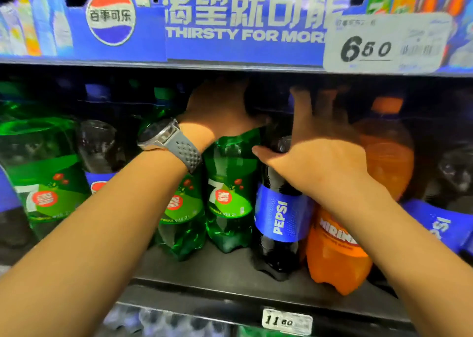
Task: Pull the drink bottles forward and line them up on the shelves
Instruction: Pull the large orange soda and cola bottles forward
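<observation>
Both caps are hidden from me: my left hand point(220, 108), watch point(160, 134) on the wrist, drapes over the top of the green 7-Up bottle point(230, 195), its fingers lost in shadow, so I cannot tell its grip. My right hand point(320, 154) clasps the Pepsi bottle point(279, 219), thumb point(261, 153) on the shoulder, blurred fingers point(302, 111) reaching up round the neck. Both bottles stand mid-shelf point(217, 272), touching; the Mirinda bottle point(337, 254) is just right
</observation>
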